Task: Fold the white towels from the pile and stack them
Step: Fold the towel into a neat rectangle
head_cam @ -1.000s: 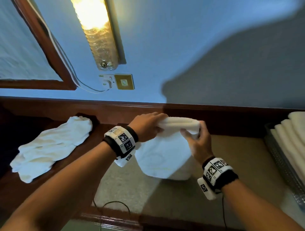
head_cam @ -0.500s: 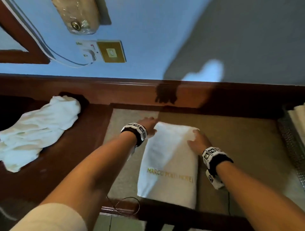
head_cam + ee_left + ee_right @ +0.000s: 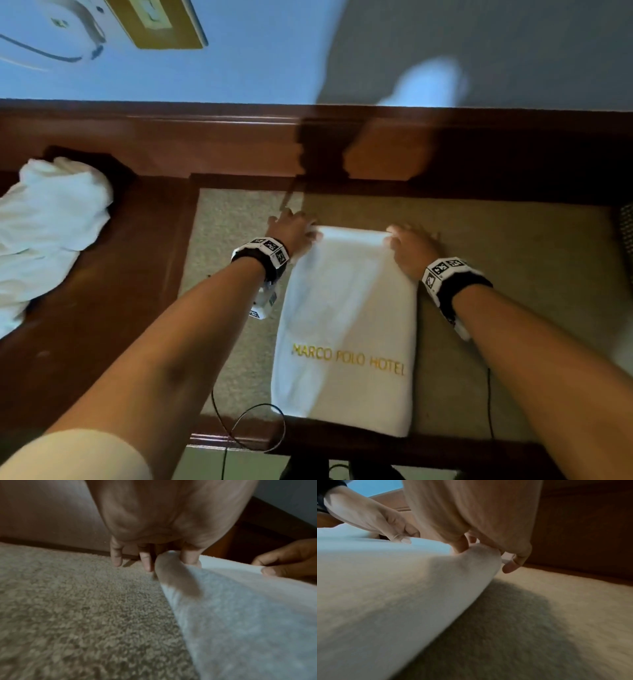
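A white towel (image 3: 346,322) with gold "MARCO POLO HOTEL" lettering lies lengthwise on the beige mat (image 3: 513,274), its near end hanging over the table's front edge. My left hand (image 3: 294,229) pinches the far left corner of this towel (image 3: 240,608) between thumb and forefinger, seen in the left wrist view. My right hand (image 3: 411,246) pinches the far right corner of the towel (image 3: 393,588). A pile of unfolded white towels (image 3: 44,226) lies at the far left on the dark wood.
The wooden rail (image 3: 205,137) runs along the back of the table below a blue wall. A metal basket edge (image 3: 627,226) shows at the right border. A black cable (image 3: 246,425) loops over the front edge.
The towel was held up rolled between both hands; it now lies spread flat on the mat, with both hands down on its far corners. The head view has tilted downward.
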Motion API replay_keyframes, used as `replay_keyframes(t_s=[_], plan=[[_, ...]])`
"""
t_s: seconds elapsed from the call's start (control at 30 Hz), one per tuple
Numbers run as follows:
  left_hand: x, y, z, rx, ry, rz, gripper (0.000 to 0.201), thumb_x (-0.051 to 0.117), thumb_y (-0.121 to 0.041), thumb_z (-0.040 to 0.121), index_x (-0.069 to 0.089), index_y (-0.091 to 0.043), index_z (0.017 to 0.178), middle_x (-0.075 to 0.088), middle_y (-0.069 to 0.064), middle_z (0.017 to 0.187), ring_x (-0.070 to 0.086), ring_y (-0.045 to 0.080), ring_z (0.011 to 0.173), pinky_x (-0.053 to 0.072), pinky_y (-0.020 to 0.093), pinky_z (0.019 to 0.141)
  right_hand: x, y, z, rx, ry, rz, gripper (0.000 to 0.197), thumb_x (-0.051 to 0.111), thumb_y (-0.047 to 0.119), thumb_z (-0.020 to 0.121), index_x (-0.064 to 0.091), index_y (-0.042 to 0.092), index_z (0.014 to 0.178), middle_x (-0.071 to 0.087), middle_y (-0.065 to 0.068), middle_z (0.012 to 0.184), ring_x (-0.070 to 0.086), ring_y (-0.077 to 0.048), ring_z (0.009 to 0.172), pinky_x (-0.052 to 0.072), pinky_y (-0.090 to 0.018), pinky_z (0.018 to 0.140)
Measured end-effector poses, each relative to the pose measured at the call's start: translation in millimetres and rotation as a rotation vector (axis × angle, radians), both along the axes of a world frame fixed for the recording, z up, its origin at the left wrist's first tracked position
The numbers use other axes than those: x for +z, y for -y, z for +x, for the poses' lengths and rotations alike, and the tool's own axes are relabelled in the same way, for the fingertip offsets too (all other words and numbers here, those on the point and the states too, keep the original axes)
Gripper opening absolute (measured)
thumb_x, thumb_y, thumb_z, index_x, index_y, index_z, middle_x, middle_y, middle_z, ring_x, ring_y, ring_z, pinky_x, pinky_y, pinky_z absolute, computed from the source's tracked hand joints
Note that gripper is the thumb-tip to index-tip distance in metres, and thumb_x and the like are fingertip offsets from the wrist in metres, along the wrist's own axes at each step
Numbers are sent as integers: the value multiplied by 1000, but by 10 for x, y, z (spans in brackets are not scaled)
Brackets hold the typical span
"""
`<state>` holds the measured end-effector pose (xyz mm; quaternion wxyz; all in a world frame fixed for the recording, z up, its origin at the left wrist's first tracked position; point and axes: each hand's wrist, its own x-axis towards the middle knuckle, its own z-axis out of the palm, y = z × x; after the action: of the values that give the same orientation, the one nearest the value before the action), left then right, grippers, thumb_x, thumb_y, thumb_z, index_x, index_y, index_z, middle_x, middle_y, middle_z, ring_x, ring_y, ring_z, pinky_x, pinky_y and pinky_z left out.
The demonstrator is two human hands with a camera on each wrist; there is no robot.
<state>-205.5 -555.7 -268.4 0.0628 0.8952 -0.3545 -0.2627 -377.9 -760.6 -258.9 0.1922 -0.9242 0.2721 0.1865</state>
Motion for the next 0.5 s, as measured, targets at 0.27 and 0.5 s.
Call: replay_keyframes(t_s=[0.27,0.5], plan=[[24,16,-507,119,194,-73,59,50,-26,104,28,-12,157,6,23,167,9,43,154,15,64,122,-17,-571,-151,-71,255,-289,68,58,3,78,49,17,144,40,-17,154,31,-37,144,22,-54,118],[-389,-613,-1132,-263,225,-66,64,16,-50,106,-9,-33,163,-22,6,169,-21,31,156,-5,59,124,-388,-1121,-884,174,249,-215,64,36,44,102,18,26,161,2,-7,170,-1,-29,156,9,-56,123]])
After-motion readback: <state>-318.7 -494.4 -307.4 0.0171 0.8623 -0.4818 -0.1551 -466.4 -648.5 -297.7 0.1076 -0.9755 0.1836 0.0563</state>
